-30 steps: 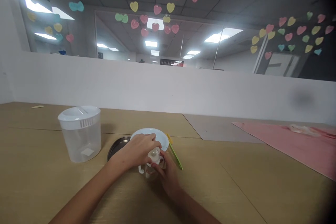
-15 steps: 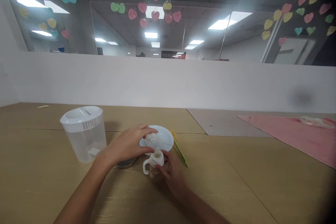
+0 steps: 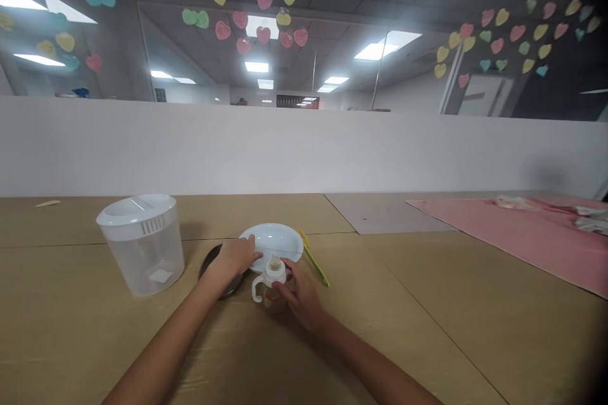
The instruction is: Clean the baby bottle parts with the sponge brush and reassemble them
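Between the clamped fingers (image 3: 285, 293) of the right hand (image 3: 303, 299) sits the bottle (image 3: 272, 286), the left hand's (image 3: 235, 257) grip unclear

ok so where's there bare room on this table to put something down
The widest bare patch of table lies right of the green stick, between the grey sheet, pink cloth and right arm. Another lies in front of the tub, left of the left arm. It's crowded mid-table: dark dish, plate, bottle, left hand and right hand sit close together.
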### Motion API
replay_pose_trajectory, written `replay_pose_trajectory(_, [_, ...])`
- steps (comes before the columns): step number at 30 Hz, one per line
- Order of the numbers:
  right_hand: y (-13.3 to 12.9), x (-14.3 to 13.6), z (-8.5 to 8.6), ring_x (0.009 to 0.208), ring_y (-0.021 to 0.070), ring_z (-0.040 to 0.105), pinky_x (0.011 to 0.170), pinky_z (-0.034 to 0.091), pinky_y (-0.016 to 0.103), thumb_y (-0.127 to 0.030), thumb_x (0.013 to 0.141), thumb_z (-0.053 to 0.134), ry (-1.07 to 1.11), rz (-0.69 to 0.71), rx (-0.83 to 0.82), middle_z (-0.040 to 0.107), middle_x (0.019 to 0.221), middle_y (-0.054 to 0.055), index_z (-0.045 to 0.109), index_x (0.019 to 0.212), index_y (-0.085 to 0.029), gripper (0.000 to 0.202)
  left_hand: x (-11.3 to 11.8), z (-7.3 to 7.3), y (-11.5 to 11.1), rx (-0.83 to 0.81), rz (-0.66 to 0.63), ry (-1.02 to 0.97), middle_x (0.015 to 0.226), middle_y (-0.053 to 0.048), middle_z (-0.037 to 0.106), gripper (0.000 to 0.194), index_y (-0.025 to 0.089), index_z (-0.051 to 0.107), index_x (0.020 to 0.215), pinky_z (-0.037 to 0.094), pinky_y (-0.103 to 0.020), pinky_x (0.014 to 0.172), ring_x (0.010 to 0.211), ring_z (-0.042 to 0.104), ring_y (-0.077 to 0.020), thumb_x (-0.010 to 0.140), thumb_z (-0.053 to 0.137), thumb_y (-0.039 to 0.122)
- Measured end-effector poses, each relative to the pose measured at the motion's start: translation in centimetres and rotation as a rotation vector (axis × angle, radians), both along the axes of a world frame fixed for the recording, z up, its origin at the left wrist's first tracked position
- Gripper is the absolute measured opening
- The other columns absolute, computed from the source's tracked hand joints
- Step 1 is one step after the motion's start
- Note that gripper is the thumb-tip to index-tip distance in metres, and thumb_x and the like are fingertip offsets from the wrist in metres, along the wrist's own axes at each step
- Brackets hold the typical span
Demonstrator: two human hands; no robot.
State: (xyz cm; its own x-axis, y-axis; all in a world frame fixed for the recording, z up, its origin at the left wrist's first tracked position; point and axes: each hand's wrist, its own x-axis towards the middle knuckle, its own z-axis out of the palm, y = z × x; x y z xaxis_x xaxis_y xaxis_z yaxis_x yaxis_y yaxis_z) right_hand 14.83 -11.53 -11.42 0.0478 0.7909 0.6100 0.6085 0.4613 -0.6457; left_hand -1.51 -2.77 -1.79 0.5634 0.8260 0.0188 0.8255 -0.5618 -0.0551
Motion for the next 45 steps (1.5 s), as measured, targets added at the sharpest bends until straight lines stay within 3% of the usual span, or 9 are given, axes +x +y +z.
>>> replay_pose_trajectory(12, [0.0, -0.5, -0.2, 0.099, 0.0214, 0.059, 0.086, 0.047, 0.035, -0.041, 0.084, 0.055, -0.013, -0.005, 0.048, 0.063, 0.111, 0.008, 0.052, 0.121, -0.020, 0.043, 0.3, -2.0, 1.6, -0.126, -0.176, -0.047, 0.106, -0.018, 0.066, 0.039, 0.013, 0.061, 0.103, 0.044, -0.036, 0.084, 0.100, 0.061, -0.0283, 0.088, 0.037, 0.040])
replay_pose_trajectory(17, [-0.5, -0.8, -0.4, 0.107, 0.0228, 0.056, 0.092, 0.044, 0.038, -0.041, 0.086, 0.052, -0.036, -0.038, 0.088, 0.060, 0.117, 0.009, 0.050, 0.124, -0.021, 0.043, -1.1, 0.4, 0.5, -0.181, -0.255, -0.147, 0.141, -0.011, 0.042, 0.055, 0.014, 0.038, 0.136, 0.031, -0.032, 0.105, 0.129, 0.040, -0.0207, 0.081, 0.040, 0.020])
replay_pose_trajectory(20, [-0.7, -1.0, -0.5, 0.111, 0.0233, 0.054, 0.095, 0.042, 0.040, -0.041, 0.086, 0.052, -0.028, -0.026, 0.104, 0.058, 0.121, 0.008, 0.047, 0.128, -0.022, 0.046, -1.6, 2.3, -1.8, -0.314, -0.432, -0.223, 0.145, -0.005, 0.036, 0.064, 0.019, 0.031, 0.140, 0.030, -0.031, 0.107, 0.131, 0.036, -0.0205, 0.079, 0.046, 0.027])
replay_pose_trajectory(22, [-0.7, -1.0, -0.7, 0.111, 0.0237, 0.054, 0.094, 0.043, 0.041, -0.042, 0.085, 0.054, -0.002, -0.020, 0.100, 0.058, 0.121, 0.008, 0.046, 0.128, -0.022, 0.049, -1.3, 2.8, -3.1, -0.336, -0.481, -0.232, 0.146, -0.005, 0.035, 0.071, 0.020, 0.026, 0.143, 0.031, -0.032, 0.107, 0.131, 0.035, -0.0216, 0.076, 0.050, 0.028])
replay_pose_trajectory(28, [-0.4, -0.7, -1.3, 0.105, 0.0224, 0.058, 0.086, 0.048, 0.036, -0.043, 0.081, 0.060, 0.103, -0.018, 0.014, 0.059, 0.119, 0.009, 0.045, 0.127, -0.021, 0.053, -0.2, 1.9, -3.2, -0.257, -0.450, -0.243, 0.141, -0.007, 0.041, 0.070, 0.020, 0.032, 0.140, 0.037, -0.033, 0.099, 0.125, 0.043, -0.0231, 0.072, 0.049, 0.022])
replay_pose_trajectory(34, [-0.4, -1.3, -1.4, 0.105, 0.0228, 0.057, 0.090, 0.046, 0.037, -0.045, 0.076, 0.065, 0.152, -0.047, -0.005, 0.060, 0.116, 0.008, 0.047, 0.125, -0.022, 0.058, -0.1, 1.5, -2.9, -0.172, -0.368, -0.204, 0.127, -0.012, 0.055, 0.064, 0.015, 0.041, 0.134, 0.043, -0.032, 0.088, 0.110, 0.055, -0.0252, 0.076, 0.052, 0.038])
replay_pose_trajectory(38, [-0.4, -1.5, -1.1, 0.099, 0.0216, 0.059, 0.084, 0.048, 0.034, -0.046, 0.074, 0.067, 0.208, -0.079, -0.004, 0.062, 0.111, 0.007, 0.049, 0.123, -0.021, 0.058, 1.7, 1.0, -4.0, 0.011, -0.245, -0.154, 0.102, -0.018, 0.065, 0.053, 0.009, 0.060, 0.109, 0.046, -0.035, 0.076, 0.093, 0.062, -0.0291, 0.083, 0.042, 0.050])
replay_pose_trajectory(41, [-0.4, -1.5, -0.9, 0.094, 0.0212, 0.059, 0.080, 0.048, 0.032, -0.047, 0.071, 0.069, 0.210, -0.094, -0.009, 0.061, 0.112, 0.007, 0.049, 0.124, -0.021, 0.062, 3.2, 0.8, -4.6, 0.156, -0.099, -0.093, 0.084, -0.020, 0.067, 0.059, 0.009, 0.067, 0.087, 0.045, -0.036, 0.065, 0.079, 0.064, -0.0309, 0.085, 0.033, 0.057])
replay_pose_trajectory(45, [-0.3, -1.4, -0.9, 0.081, 0.0179, 0.059, 0.074, 0.049, 0.031, -0.048, 0.069, 0.071, 0.211, -0.085, -0.080, 0.062, 0.103, 0.006, 0.043, 0.129, -0.022, 0.071, 3.2, 1.4, -4.8, 0.160, -0.013, -0.079, 0.073, -0.017, 0.066, 0.071, 0.012, 0.068, 0.075, 0.044, -0.033, 0.060, 0.073, 0.064, -0.0306, 0.075, 0.033, 0.073])
